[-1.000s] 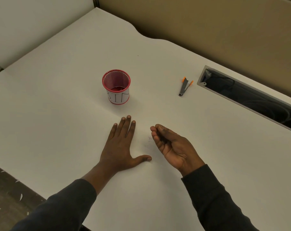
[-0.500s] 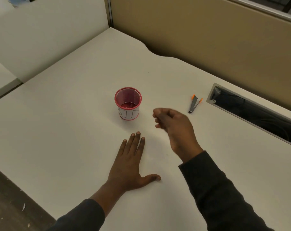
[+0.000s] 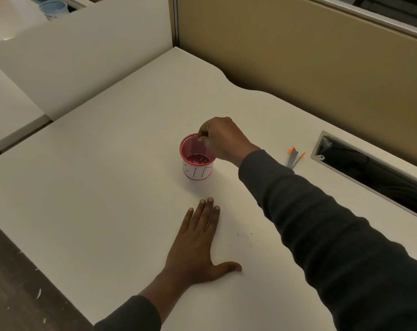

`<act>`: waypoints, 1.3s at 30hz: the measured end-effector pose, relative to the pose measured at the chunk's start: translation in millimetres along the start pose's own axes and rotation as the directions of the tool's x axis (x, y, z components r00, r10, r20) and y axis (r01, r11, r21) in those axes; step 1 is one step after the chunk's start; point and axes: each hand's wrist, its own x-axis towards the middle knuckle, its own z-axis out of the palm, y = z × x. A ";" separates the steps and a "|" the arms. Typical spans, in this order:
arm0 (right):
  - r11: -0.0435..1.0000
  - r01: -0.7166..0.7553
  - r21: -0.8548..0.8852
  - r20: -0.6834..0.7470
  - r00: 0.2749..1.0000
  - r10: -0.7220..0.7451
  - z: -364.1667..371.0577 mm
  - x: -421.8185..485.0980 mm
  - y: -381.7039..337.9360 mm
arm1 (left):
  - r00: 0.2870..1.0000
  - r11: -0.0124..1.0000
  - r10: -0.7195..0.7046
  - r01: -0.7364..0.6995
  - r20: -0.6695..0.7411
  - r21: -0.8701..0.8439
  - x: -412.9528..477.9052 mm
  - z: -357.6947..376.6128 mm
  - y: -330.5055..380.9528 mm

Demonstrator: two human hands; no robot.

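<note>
Right hand (image 3: 223, 139) hovers over the red mesh cup (image 3: 196, 161), fingertips pinched, holding what I cannot tell; left hand (image 3: 195, 247) lies flat, released, on the desk (image 3: 102, 187)

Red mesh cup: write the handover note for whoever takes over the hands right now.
Right hand: fingers curled in a pinch just above the rim of the red mesh cup; anything held is too small to tell.
Left hand: flat on the desk, fingers straight, on the near side of the cup.
Done: the cup stands upright with small pale bits at its bottom.
Orange-tipped tool: lies to the right of the cup, untouched.
Left: probably release over the cup, then pull the hand back.
</note>
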 end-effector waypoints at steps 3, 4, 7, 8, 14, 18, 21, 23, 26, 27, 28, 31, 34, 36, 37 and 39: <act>1.000 0.006 -0.004 0.031 1.000 -0.006 -2.9 2.1 -2.2 | 1.000 1.000 -0.007 0.007 0.002 -0.008 0.2 0.5 -0.9; 1.000 0.007 0.003 0.028 1.000 -0.007 -4.0 1.8 -2.7 | 1.000 1.000 -0.008 0.008 0.012 -0.001 0.0 0.1 -0.8; 0.998 0.013 0.056 -0.013 1.000 -0.012 -9.6 -2.4 -2.7 | 1.000 1.000 -0.004 0.004 0.013 0.002 0.3 -0.9 -0.8; 0.996 0.016 0.090 -0.036 0.999 -0.013 -12.4 -5.3 -1.8 | 1.000 1.000 -0.001 0.001 0.012 0.002 0.5 -0.5 -1.0; 0.903 -0.030 0.429 -0.145 0.984 0.102 -28.6 -43.6 15.3 | 1.000 1.000 0.009 -0.009 0.009 0.025 1.9 -1.3 -1.0; 0.780 -0.128 0.613 -0.126 0.958 0.257 -24.2 -100.1 47.2 | 0.999 0.998 0.029 -0.027 -0.026 0.052 1.5 -1.0 -2.8; 0.709 -0.226 0.668 -0.034 0.943 0.332 2.5 -154.2 78.0 | 0.997 0.998 0.046 -0.043 -0.058 0.056 0.6 1.5 -2.2; 0.741 -0.301 0.601 0.005 0.928 0.373 27.8 -191.3 93.5 | 0.997 0.997 0.048 -0.044 -0.063 0.062 -0.2 2.8 -1.3; 0.928 -0.275 0.251 -0.142 0.938 0.317 65.0 -238.0 107.6 | 0.998 0.995 0.043 -0.038 -0.048 0.092 0.4 2.5 -0.8; 0.957 -0.265 0.116 -0.175 0.943 0.282 74.8 -246.7 109.7 | 0.998 0.995 0.041 -0.036 -0.051 0.095 1.4 1.2 -1.6; 0.963 -0.271 -0.002 -0.188 0.946 0.265 83.1 -255.0 111.4 | 0.998 0.995 0.043 -0.038 -0.053 0.097 1.1 1.6 -0.8; 0.932 -0.279 -0.230 -0.154 0.956 0.248 98.9 -261.2 107.5 | 0.996 0.993 0.052 -0.045 -0.069 0.108 1.0 2.7 -2.0; 0.925 -0.226 -0.306 -0.075 0.974 0.213 109.0 -261.7 93.1 | 0.994 0.992 0.068 -0.059 -0.084 0.109 1.0 5.3 -3.2; 0.936 -0.179 -0.304 -0.050 0.984 0.172 111.8 -263.8 85.2 | 0.993 0.992 0.072 -0.062 -0.089 0.109 1.4 6.0 -4.0; 0.939 -0.176 -0.296 -0.057 0.984 0.167 111.7 -266.3 83.8 | 0.993 0.992 0.072 -0.062 -0.088 0.112 1.6 6.1 -4.5; 0.938 -0.222 -0.266 -0.108 0.974 0.200 110.7 -276.2 84.2 | 0.994 0.991 0.070 -0.060 -0.083 0.122 2.2 6.6 -5.0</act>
